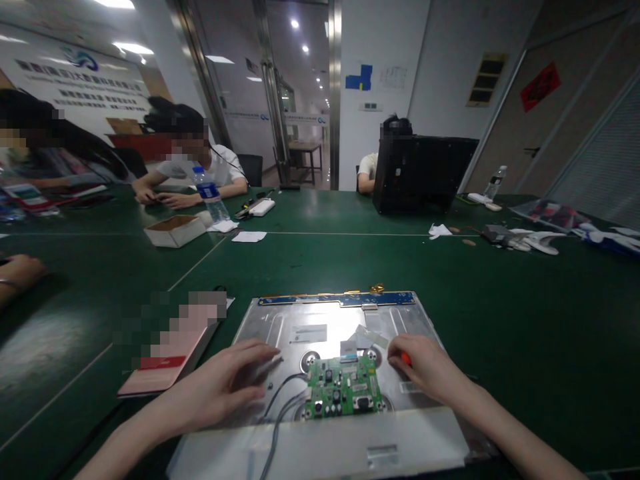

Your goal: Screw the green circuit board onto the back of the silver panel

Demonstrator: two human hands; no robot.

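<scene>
A metal-backed display panel lies face down on the table in front of me, with a green circuit board at its middle. Dark cables leave the board's left side, and a flat ribbon connector sits at its top. My left hand rests over the panel's left part, fingers apart and holding nothing. To the right of the board, my right hand is closed around an orange-red object, mostly hidden by the fingers. Clear tape lies beside that hand. A blue circuit strip runs along the panel's far edge.
Left of the panel lies a pink flat case. Farther back are a small open box, a water bottle and a black monitor. Several people sit around the green table; another person's hand is at the left edge.
</scene>
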